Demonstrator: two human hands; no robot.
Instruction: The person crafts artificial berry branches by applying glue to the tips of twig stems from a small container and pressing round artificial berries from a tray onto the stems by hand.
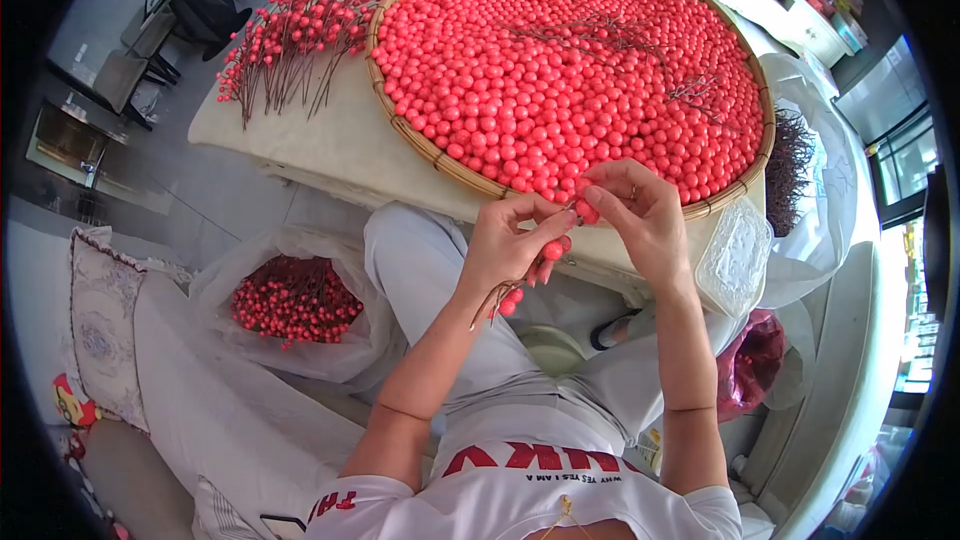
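One berried stem in left hand (right hand pinching berry)

Looks like you're in a home to me, living room probably: you've got a sofa with a patterned cushion on it, grey floor tiles, chairs off to the far left and a bright window on your right. But it's kinda half workshop too, with that huge basket of red berries on your table, a bunch of stems beside it and a stuffed plastic bag by your leg.
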